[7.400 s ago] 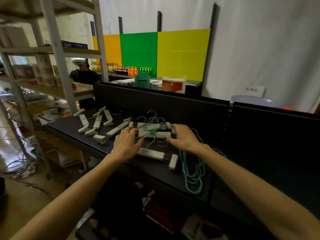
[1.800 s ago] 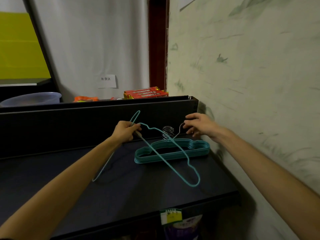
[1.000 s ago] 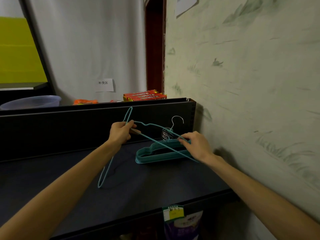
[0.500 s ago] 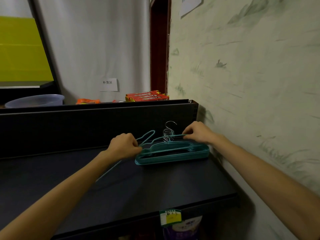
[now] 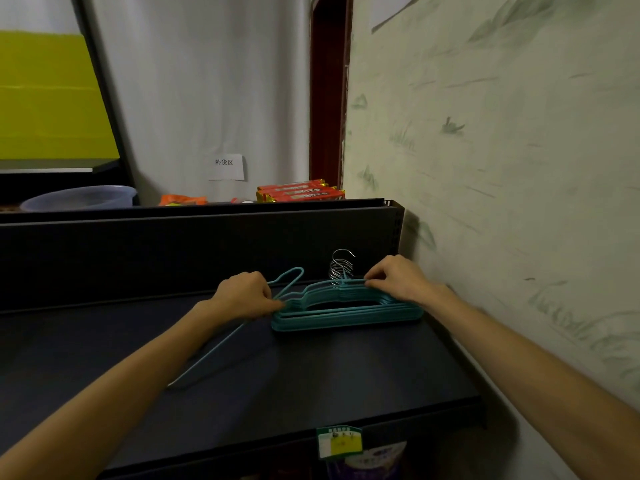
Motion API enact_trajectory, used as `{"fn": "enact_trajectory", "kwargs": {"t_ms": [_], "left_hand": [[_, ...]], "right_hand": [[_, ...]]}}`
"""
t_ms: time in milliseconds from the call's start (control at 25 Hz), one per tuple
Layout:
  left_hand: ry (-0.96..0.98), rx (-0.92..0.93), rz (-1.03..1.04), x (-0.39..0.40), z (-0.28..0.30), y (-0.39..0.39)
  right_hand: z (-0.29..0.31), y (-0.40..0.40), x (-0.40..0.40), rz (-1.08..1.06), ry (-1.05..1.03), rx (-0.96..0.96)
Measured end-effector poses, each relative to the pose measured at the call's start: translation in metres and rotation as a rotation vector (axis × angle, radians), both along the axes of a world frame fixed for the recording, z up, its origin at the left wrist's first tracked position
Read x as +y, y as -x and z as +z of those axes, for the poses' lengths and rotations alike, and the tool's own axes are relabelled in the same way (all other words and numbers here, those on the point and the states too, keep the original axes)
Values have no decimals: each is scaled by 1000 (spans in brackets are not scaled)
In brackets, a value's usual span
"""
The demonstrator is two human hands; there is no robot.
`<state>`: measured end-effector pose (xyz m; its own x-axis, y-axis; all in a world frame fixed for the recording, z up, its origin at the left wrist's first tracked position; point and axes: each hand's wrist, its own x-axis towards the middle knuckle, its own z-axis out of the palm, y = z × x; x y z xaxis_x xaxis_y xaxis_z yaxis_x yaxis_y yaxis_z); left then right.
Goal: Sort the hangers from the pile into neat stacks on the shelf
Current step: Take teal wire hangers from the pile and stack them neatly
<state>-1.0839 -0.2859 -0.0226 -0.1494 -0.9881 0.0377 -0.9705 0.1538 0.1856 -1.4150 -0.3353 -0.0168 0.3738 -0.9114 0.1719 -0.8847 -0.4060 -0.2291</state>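
A neat stack of teal wire hangers [image 5: 346, 315] lies flat at the right end of the dark shelf [image 5: 311, 382], its metal hooks [image 5: 341, 268] standing up against the back panel. My right hand [image 5: 398, 278] pinches the top hanger of the stack near the hooks. My left hand [image 5: 244, 294] is closed at the stack's left end on a loose teal hanger [image 5: 221, 344]. That hanger slants across the shelf, one loop rising behind my fingers and one straight leg running down to the left.
A pale green wall [image 5: 502, 202] borders the shelf on the right. Behind the black back panel [image 5: 173, 251] stand red packets [image 5: 298, 192], an orange packet [image 5: 181, 199] and a plastic basin [image 5: 79, 199]. A price tag [image 5: 339, 441] hangs on the shelf's front edge.
The hanger held up in both hands a second ago has come down flat onto the stack. My right hand moved back to the hooks; my left hand dropped to the stack's left end.
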Motion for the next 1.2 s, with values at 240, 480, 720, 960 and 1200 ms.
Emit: {"fn": "enact_trajectory", "kwargs": {"t_ms": [240,480,720,960,1200], "left_hand": [[-19,106,-54,-7,2,4],[65,194,-75,-2,-5,13],[50,200,-65,-1,-7,13],[444,373,88,12,25,0],[825,801,164,20,98,8]], "right_hand": [[-5,1,1,28,0,47],[1,-3,1,25,65,130],[5,-15,3,51,129,322],[10,-19,10,-10,-5,-26],[21,-84,57,189,14,-486]]}}
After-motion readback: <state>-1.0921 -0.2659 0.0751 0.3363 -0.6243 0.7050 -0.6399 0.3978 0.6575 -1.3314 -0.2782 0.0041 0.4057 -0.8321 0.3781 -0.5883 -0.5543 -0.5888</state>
